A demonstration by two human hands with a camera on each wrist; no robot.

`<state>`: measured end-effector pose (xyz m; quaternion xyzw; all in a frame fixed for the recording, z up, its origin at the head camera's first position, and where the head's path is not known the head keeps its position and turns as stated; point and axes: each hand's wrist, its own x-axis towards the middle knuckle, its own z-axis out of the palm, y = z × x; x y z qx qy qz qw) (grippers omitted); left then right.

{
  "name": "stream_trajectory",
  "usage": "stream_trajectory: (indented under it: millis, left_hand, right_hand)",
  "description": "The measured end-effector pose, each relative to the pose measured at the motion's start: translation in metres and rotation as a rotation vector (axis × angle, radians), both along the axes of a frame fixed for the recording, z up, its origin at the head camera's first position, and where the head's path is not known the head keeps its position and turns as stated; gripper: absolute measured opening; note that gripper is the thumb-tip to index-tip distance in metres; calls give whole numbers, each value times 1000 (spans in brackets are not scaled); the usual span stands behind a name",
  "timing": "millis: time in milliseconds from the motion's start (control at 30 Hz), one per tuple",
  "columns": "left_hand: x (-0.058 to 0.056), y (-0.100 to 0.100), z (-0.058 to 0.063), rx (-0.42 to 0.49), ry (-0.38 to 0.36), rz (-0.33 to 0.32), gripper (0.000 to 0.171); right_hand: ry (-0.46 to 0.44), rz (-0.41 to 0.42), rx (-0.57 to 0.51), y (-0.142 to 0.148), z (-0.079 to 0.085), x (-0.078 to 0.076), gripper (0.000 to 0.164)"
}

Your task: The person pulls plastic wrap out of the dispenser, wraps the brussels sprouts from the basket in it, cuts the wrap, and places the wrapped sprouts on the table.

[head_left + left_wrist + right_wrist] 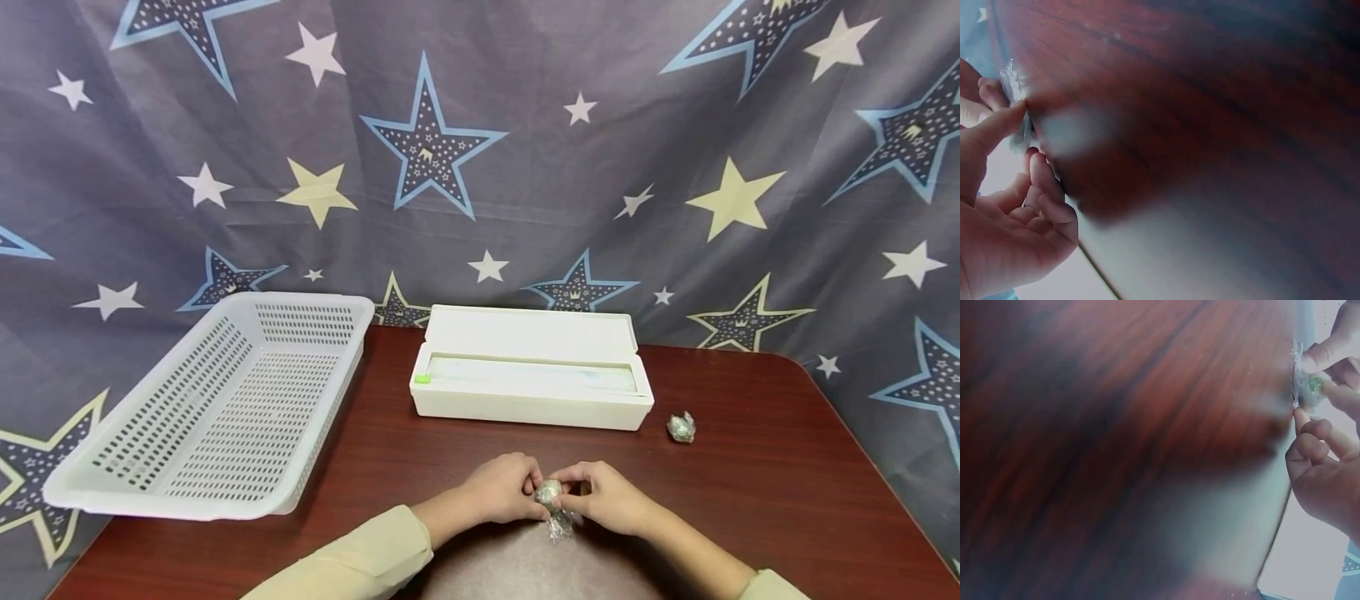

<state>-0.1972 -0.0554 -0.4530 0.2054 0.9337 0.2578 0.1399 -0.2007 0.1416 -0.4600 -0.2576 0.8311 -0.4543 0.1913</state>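
Observation:
Near the front of the table, both hands hold a small round greenish thing wrapped in clear plastic film [549,493]. My left hand [506,490] pinches it from the left, thumb toward the front. From the right, my right hand [611,500] pinches it with thumb and fingers. A crumpled tail of film [560,527] sticks out toward the front, below the fingers. In the right wrist view, green shows through the wrinkled wrap [1316,385]. Fingers cover much of the thing in both wrist views, and what is inside cannot be told.
A white lidded box [532,408] with its lid up and a clear-topped slot stands behind the hands. A similar wrapped ball [682,427] lies right of it. A white perforated plastic basket [318,417] takes up the table's left side. A star-patterned cloth [517,225] hangs behind.

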Motion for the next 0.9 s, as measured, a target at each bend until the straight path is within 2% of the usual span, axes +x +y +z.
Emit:
stream_trajectory:
  millis: [233,433,500,800,900]
  left_hand:
    - [-1,-1,0,2,-22,-21,28]
    - [-5,-6,6,134,-177,-71,25]
    - [-6,-7,7,168,-208,-74,24]
    - [-6,-6,10,193,-240,-57,20]
    - [-5,-3,10,178,-224,-62,20]
  right_hand:
    - [18,6,1,2,0,2,34]
    - [57,11,3,5,-1,4,31]
    - [56,9,8,5,-1,4,30]
    - [58,8,-2,7,-4,4,26]
    - [33,15,-15,8,-5,5,28]
